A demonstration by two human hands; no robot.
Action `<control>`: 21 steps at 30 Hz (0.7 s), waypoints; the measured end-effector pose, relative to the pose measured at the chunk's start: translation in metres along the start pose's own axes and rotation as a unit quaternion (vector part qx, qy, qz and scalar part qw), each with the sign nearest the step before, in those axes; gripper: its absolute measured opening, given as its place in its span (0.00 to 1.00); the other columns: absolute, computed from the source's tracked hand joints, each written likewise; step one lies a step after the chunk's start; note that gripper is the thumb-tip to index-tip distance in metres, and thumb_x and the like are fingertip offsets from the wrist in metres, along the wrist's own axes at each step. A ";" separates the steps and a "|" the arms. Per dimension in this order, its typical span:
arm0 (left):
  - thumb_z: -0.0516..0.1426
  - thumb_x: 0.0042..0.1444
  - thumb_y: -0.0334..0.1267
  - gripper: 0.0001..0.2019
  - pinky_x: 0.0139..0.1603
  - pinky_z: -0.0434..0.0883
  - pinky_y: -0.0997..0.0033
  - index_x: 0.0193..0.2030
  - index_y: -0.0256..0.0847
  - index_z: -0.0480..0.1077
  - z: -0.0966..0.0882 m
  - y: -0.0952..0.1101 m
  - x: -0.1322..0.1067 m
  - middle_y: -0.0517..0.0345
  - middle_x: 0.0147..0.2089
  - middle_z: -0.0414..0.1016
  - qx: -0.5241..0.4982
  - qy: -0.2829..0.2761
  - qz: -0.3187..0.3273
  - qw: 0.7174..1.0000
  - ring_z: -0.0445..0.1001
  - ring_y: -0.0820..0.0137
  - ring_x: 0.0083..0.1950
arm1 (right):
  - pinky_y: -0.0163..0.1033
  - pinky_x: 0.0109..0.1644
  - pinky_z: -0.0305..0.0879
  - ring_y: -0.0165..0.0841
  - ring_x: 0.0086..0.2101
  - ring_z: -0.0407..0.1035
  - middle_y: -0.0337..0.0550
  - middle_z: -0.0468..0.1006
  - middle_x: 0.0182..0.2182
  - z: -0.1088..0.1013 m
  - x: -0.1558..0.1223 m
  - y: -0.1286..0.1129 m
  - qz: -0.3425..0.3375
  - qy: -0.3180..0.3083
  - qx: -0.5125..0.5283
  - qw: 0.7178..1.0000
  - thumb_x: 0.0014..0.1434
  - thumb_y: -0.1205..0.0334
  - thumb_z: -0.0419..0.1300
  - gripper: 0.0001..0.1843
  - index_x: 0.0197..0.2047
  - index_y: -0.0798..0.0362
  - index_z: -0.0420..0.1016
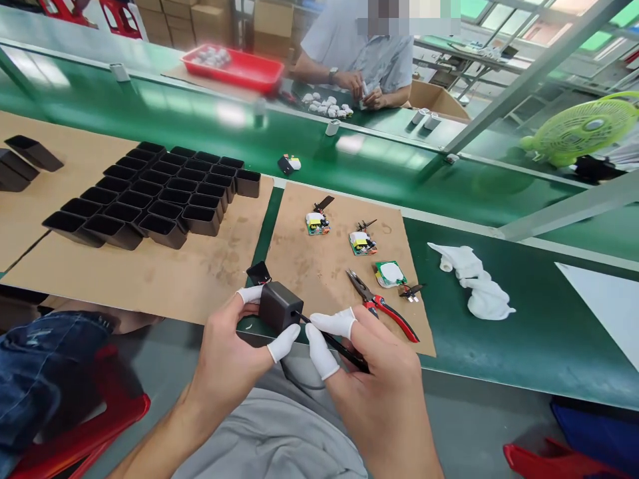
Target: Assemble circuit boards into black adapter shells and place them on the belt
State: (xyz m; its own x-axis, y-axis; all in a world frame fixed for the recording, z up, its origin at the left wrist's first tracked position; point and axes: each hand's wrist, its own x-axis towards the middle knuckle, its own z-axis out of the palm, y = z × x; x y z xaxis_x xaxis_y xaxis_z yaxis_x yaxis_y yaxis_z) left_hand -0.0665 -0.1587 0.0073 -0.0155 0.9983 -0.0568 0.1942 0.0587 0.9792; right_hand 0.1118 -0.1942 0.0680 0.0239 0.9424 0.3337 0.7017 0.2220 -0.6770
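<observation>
My left hand (234,346), with white finger cots, grips a black plastic housing (280,307) by its sides, just above the table's front edge. A small black end piece (258,273) with thin wires shows behind the housing. Between the cot-covered thumb and finger of my right hand (364,359) is a slim black rod-like tool (344,350); its kind is unclear. Its thin tip points at a small hole in the housing's near face; whether it is inside, I cannot tell. Red-handled long-nose pliers (382,306) lie beside my right hand.
Several circuit boards (363,243) with black pieces lie on the cardboard mat (299,256). Rows of black housings (160,229) stand at left. White cloth (482,286) lies at right. A person works across the green conveyor (200,126), near a red tray (249,70).
</observation>
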 end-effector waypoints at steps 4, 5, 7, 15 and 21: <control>0.73 0.57 0.40 0.19 0.51 0.84 0.63 0.54 0.44 0.81 0.006 -0.007 -0.002 0.57 0.46 0.89 0.066 0.039 0.082 0.994 0.88 0.61 0.46 | 0.32 0.27 0.62 0.28 0.27 0.67 0.35 0.75 0.31 0.006 -0.001 0.000 0.023 -0.001 -0.046 0.999 0.68 0.73 0.63 0.10 0.38 0.49 0.81; 0.73 0.58 0.41 0.19 0.50 0.84 0.63 0.55 0.43 0.80 0.007 -0.009 -0.002 0.57 0.46 0.88 0.085 0.051 0.105 0.990 0.87 0.62 0.46 | 0.32 0.26 0.61 0.28 0.26 0.66 0.35 0.74 0.30 0.008 -0.001 0.001 0.031 -0.004 -0.049 0.998 0.68 0.72 0.62 0.11 0.35 0.49 0.78; 0.72 0.61 0.42 0.18 0.48 0.83 0.64 0.56 0.42 0.79 0.009 -0.013 -0.002 0.56 0.45 0.87 0.125 0.078 0.153 0.977 0.87 0.63 0.44 | 0.34 0.27 0.62 0.30 0.26 0.69 0.36 0.76 0.30 0.010 -0.001 0.005 0.056 -0.024 -0.050 0.997 0.69 0.70 0.61 0.10 0.36 0.48 0.74; 0.70 0.67 0.43 0.19 0.46 0.82 0.67 0.59 0.37 0.76 0.012 -0.024 0.002 0.51 0.46 0.85 0.252 0.137 0.283 0.915 0.87 0.62 0.44 | 0.41 0.33 0.61 0.37 0.30 0.74 0.42 0.84 0.34 0.025 -0.007 0.020 0.090 -0.148 -0.050 0.984 0.77 0.66 0.49 0.17 0.47 0.50 0.81; 0.70 0.69 0.45 0.20 0.47 0.82 0.67 0.60 0.36 0.77 0.009 -0.031 0.005 0.48 0.47 0.87 0.278 0.159 0.328 0.889 0.88 0.61 0.44 | 0.39 0.29 0.51 0.30 0.24 0.53 0.33 0.69 0.24 0.035 -0.005 0.025 0.155 -0.132 0.109 0.973 0.78 0.59 0.51 0.18 0.43 0.51 0.82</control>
State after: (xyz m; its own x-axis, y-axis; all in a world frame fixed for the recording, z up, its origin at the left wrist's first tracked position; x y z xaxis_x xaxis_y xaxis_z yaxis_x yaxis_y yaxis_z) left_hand -0.0633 -0.1560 -0.0252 0.0202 0.7726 0.6346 0.7166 -0.4538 0.5297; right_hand 0.1043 -0.1850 0.0270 0.0054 0.9976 -0.0695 0.5220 -0.0621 -0.8507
